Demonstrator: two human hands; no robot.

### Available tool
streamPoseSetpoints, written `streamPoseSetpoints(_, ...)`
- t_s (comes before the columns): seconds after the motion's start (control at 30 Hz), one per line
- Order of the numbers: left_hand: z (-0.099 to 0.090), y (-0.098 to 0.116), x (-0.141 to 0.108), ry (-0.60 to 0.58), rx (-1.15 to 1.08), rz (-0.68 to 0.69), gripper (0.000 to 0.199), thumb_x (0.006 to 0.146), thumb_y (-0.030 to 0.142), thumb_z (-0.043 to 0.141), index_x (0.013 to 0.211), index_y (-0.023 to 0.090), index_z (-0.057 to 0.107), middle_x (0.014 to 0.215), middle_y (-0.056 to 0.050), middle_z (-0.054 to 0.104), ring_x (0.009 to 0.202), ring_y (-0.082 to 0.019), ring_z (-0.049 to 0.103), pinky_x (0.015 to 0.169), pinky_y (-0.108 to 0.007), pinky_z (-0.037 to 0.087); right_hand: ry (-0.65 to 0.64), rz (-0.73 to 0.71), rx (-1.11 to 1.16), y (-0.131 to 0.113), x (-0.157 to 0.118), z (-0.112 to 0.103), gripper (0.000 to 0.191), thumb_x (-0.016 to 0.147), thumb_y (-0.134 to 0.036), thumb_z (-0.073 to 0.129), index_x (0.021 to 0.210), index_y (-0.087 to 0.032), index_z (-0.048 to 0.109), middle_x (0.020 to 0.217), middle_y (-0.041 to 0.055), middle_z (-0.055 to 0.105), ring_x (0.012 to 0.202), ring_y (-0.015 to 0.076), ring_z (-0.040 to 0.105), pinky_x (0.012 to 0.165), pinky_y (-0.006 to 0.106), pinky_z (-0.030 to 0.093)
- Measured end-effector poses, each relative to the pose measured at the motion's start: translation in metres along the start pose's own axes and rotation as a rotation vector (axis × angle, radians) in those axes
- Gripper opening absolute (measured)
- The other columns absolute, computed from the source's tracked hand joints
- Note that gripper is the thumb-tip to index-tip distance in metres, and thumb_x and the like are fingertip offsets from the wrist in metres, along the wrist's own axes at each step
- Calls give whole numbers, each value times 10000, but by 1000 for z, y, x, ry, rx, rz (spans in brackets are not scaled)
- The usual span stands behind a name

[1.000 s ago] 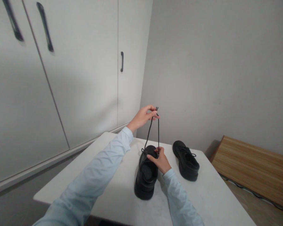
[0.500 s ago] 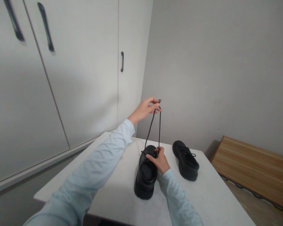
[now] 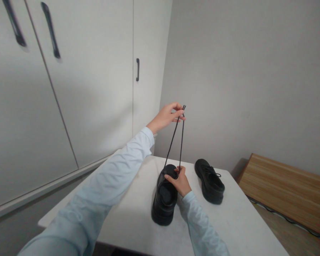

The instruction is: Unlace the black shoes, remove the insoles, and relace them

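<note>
High over the table, my left hand [image 3: 168, 114] pinches both ends of a black shoelace [image 3: 172, 140]; the short tips stick out above the fingers. Two taut strands run down from the pinch to a black shoe [image 3: 164, 206], which stands upright on the white table with its heel towards me. My right hand [image 3: 181, 182] grips this shoe at the lacing, thumb across the top and fingers at the right side. The hand hides part of the lacing. A second black shoe [image 3: 210, 181], its lace tied in a bow, rests to the right, apart from both hands.
The white table [image 3: 133, 213] carries both shoes. White cupboard doors [image 3: 96, 89] with dark handles [image 3: 138, 69] rise at the left. A grey wall [image 3: 242, 81] stands behind the table, and a wood-grained board [image 3: 285, 192] lies lower at the right with a cable along its edge.
My left hand has risen slightly and shifted a little right, drawing the shoelace strands straighter. My right hand and both shoes have stayed in place.
</note>
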State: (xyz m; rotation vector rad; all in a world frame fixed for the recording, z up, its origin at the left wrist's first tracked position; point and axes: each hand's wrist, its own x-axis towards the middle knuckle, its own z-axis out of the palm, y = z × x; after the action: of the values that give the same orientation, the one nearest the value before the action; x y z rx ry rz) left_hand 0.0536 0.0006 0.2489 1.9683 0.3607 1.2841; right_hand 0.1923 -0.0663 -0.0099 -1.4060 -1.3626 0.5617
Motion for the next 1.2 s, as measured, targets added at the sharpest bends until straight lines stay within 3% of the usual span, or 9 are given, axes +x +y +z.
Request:
streamPoseSetpoints(0.43, 2, 17, 10, 5, -4, -12, 84, 835, 204, 513, 822, 152, 449, 874, 2, 529, 781, -140, 668, 824, -428, 497, -5, -6, -17, 3, 0, 1, 684, 530, -476, 756, 1030, -202, 378, 993, 79, 558, 940, 240, 591, 863, 380, 465)
streamPoseSetpoints(0.87, 0, 14, 25, 7, 6, 31, 107, 844, 250, 510, 863, 166, 446, 908, 3, 519, 838, -130, 658, 864, -392, 476, 4, 8, -31, 2, -2, 3, 679, 525, -491, 753, 1013, -208, 375, 997, 76, 559, 930, 237, 600, 854, 372, 471)
streamPoseSetpoints(1.2, 10, -4, 25, 111, 5, 67, 95, 833, 232, 526, 825, 157, 468, 918, -10, 546, 828, -141, 672, 805, -319, 495, 8, 21, 20, 0, -2, 1, 710, 528, -488, 756, 1052, -203, 371, 1002, 79, 565, 930, 232, 601, 851, 363, 470)
